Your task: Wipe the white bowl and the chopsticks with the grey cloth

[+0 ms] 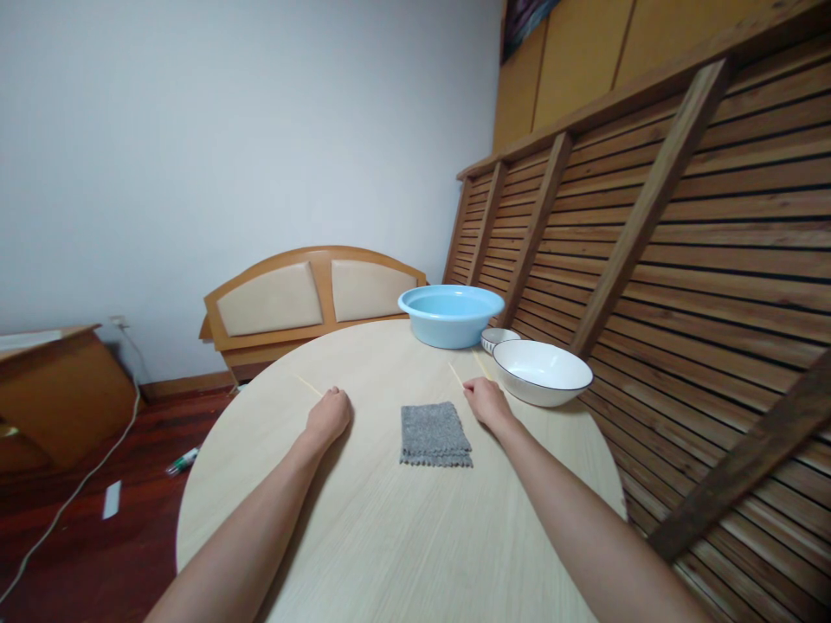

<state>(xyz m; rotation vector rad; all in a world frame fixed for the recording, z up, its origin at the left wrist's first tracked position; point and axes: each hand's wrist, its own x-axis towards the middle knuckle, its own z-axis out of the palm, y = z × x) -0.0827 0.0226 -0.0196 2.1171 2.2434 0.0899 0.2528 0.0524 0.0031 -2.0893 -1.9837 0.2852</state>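
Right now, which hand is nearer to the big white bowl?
The right hand is nearer: it rests just left of the white bowl. The left hand lies farther away, beyond the grey cloth.

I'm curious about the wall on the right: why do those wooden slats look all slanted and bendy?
Head view: the wide lens bends things near the edges, so the brown slatted wooden panel leans and fans out. The round pale wooden table looks stretched. Light is soft and even, with faint shadows beside the forearms. The left hand and right hand look sharp, not blurred.
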